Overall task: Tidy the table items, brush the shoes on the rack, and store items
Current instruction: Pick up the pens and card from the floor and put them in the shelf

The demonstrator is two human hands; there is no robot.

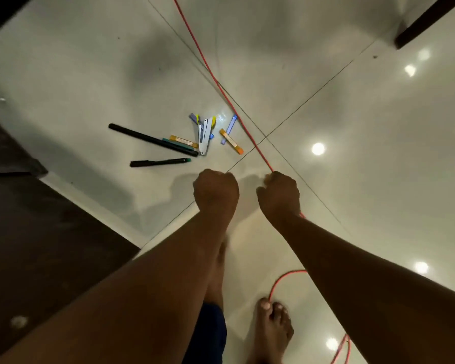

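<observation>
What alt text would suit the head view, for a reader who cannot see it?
Seen from above, a person's right hand grips a red cord that runs across a glossy tiled floor; the left hand is a fist. Pens and small stationery lie scattered ahead.

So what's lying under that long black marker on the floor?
Under the long black marker, a teal pen and a flat orange strip stick out on its far side, all on the tiled floor. How far they run beneath it is covered.

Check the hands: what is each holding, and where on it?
Right hand grips the thin red cord partway along its length, cord running on both ways. Left hand is fisted; nothing visible in it.
</observation>
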